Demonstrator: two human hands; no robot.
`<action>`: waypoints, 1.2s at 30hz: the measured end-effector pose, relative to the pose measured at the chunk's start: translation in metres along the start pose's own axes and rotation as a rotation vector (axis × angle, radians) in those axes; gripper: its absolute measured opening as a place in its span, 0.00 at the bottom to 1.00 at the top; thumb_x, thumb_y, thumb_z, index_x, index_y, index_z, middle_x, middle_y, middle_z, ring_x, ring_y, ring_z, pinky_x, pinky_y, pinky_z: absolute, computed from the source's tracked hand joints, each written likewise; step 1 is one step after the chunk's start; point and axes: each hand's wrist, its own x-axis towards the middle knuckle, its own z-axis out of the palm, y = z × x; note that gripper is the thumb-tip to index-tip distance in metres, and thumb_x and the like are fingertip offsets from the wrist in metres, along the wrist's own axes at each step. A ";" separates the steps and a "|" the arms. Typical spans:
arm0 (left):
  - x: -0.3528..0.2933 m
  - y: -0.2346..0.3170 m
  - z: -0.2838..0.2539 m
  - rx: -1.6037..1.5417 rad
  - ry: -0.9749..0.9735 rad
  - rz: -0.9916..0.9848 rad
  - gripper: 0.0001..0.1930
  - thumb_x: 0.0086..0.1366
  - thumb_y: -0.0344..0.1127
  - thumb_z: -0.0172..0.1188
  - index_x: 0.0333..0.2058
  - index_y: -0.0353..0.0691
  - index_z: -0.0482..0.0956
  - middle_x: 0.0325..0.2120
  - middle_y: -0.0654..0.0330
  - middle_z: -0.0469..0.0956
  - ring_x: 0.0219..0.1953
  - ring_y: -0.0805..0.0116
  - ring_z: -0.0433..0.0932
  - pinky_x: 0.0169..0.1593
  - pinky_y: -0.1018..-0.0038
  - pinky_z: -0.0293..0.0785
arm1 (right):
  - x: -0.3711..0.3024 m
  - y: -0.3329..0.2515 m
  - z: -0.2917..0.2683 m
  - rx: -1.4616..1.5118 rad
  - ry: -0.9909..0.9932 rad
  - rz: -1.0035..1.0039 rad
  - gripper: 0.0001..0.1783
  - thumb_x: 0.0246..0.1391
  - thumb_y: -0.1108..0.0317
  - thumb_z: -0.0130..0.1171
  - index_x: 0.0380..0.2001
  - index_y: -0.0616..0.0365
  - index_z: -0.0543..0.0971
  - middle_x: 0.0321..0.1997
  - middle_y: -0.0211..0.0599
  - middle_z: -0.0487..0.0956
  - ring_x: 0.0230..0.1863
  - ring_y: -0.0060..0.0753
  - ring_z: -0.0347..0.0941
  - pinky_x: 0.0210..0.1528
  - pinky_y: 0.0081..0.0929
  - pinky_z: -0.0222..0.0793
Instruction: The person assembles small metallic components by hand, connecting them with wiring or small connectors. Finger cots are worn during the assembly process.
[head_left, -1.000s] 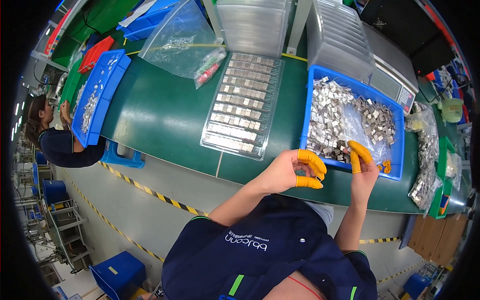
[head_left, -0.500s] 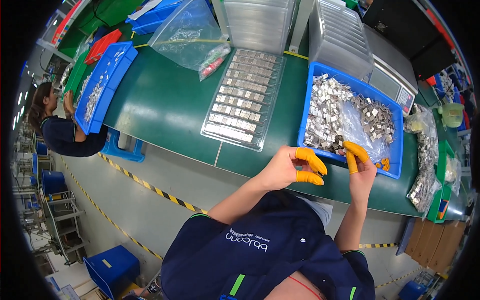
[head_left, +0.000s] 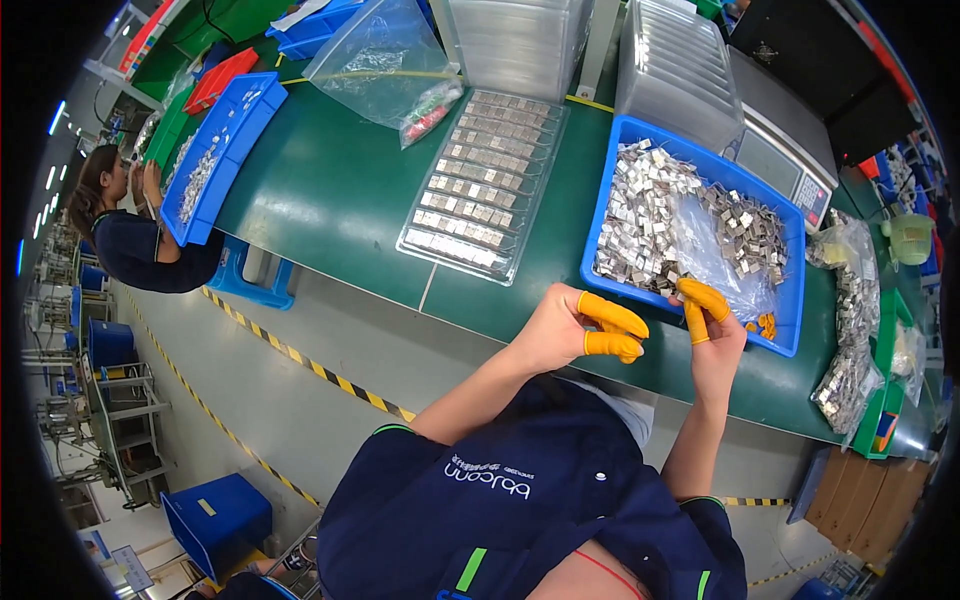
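My left hand (head_left: 575,328) is over the front edge of the green bench, with yellow cots on its fingers. Thumb and fingers are bent toward each other in a pinch; whatever lies between them is too small to make out. My right hand (head_left: 716,335), also in yellow finger cots, is at the front rim of a blue bin (head_left: 640,287). Its fingers are pinched, and their tips hide what they may hold. Small silvery metal parts (head_left: 640,215) are heaped in the bin around a clear plastic bag (head_left: 712,250). Left of it lies a clear tray (head_left: 508,268) with rows of similar parts.
Stacked clear trays (head_left: 675,75) and a scale (head_left: 790,180) stand behind the bin. Bagged parts (head_left: 845,375) lie at the right. A clear bag (head_left: 370,65) lies at the back. Farther left, another person (head_left: 140,240) sits by a long blue bin (head_left: 225,160).
My left hand's fingers have drawn closer together. My right hand has shifted slightly left along the bin's rim. The whole view has moved a little.
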 end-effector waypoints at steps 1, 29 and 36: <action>0.000 -0.002 0.001 0.008 -0.003 0.021 0.08 0.46 0.21 0.64 0.28 0.27 0.78 0.26 0.53 0.77 0.30 0.66 0.78 0.36 0.75 0.75 | -0.001 0.000 0.000 0.012 0.001 0.002 0.11 0.53 0.80 0.49 0.40 0.66 0.73 0.41 0.37 0.75 0.40 0.29 0.73 0.47 0.23 0.66; -0.014 -0.033 0.011 -0.130 0.361 0.184 0.08 0.50 0.20 0.61 0.31 0.30 0.74 0.31 0.56 0.78 0.34 0.72 0.77 0.42 0.79 0.73 | -0.009 0.006 -0.008 0.063 0.013 0.003 0.13 0.50 0.80 0.53 0.41 0.68 0.73 0.47 0.41 0.72 0.45 0.37 0.73 0.49 0.25 0.66; -0.018 -0.037 0.014 -0.006 0.460 0.179 0.12 0.52 0.21 0.59 0.38 0.31 0.76 0.34 0.55 0.77 0.36 0.72 0.76 0.43 0.80 0.71 | -0.010 0.006 -0.012 0.091 -0.045 0.034 0.13 0.51 0.78 0.52 0.42 0.68 0.73 0.41 0.40 0.75 0.39 0.30 0.74 0.45 0.22 0.67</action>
